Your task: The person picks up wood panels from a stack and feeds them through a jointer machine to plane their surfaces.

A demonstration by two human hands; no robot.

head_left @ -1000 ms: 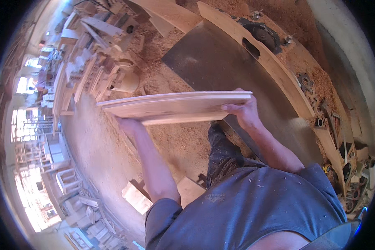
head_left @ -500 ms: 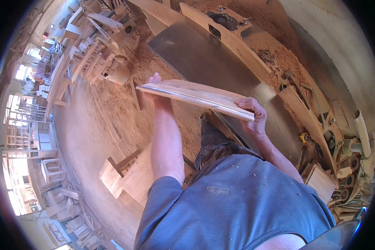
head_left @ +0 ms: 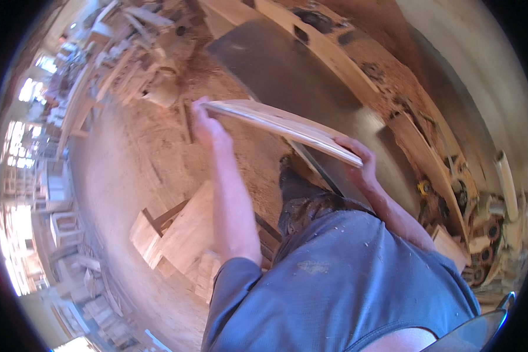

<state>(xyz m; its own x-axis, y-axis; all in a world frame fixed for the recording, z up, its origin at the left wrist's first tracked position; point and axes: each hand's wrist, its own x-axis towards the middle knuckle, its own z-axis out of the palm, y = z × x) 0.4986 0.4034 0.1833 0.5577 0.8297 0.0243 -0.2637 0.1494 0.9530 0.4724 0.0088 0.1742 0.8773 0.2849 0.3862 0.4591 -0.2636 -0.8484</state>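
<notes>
A flat wooden panel with a profiled edge facing me is held up in front of my body, one end in each hand. My left hand grips its left end, fingers partly hidden and a little blurred. Around the right end, my right hand has its fingers over the top face. Just beyond and below the panel lies a long dark metal machine table, slanting from upper left to lower right.
Wooden boards are stacked low at my left. Along the machine's far side run a wooden rail, sawdust and a yellow tape measure. Wooden parts fill the far left. A pale pipe stands at right.
My left hand has moved left and slightly up with its end of the panel, and its grip has shifted to the end. The right hand stays on the other end. The view has shifted slightly.
</notes>
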